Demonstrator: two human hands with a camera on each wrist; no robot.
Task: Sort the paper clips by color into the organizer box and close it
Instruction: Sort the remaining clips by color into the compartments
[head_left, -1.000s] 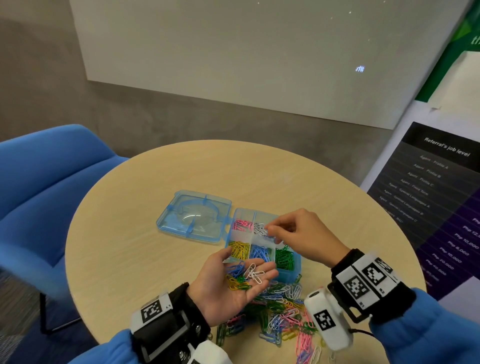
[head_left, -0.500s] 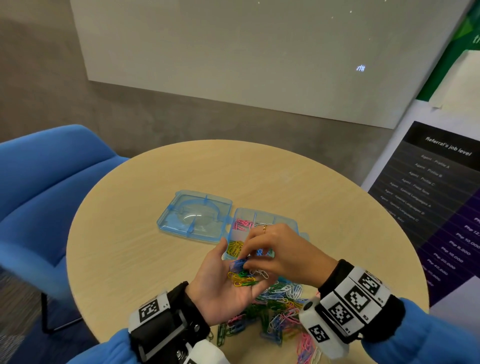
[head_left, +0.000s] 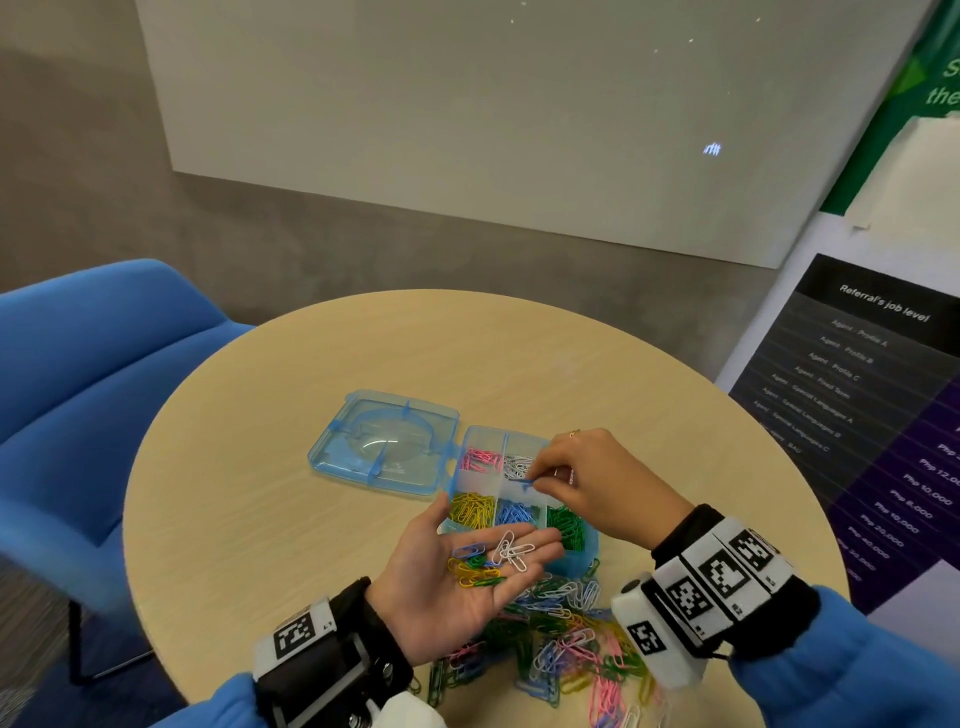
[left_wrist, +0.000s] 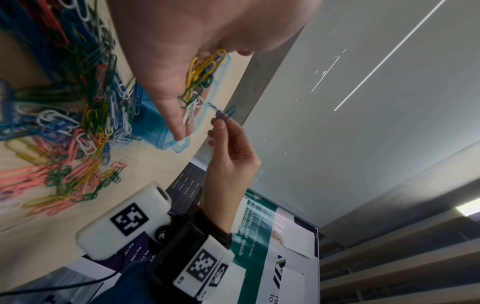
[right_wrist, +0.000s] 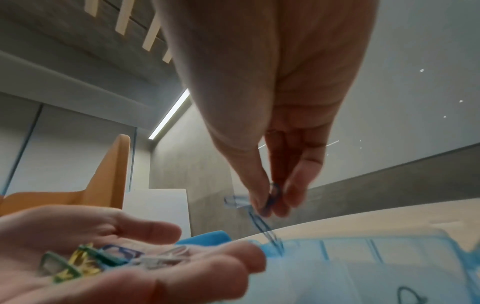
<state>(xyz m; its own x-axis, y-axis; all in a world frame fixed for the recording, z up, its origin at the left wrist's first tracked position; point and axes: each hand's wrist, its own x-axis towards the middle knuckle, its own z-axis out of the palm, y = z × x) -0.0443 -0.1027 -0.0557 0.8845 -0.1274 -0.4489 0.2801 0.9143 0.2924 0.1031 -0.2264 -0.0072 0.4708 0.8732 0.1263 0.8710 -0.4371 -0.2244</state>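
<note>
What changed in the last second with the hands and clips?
The right hand dipped into the left hand, pinched a blue clip, and carried it back over the box. The left hand stayed palm up holding mixed clips; the box, its open lid and the pile did not move.

The organizer box (head_left: 582, 558) is clear blue; its compartments show pink, white, yellow, blue and green clips. The paper clip (head_left: 521, 480) in the right hand (head_left: 602, 486) is blue. The table (head_left: 291, 493) is pale wood, the chair (head_left: 104, 364) blue.
</note>
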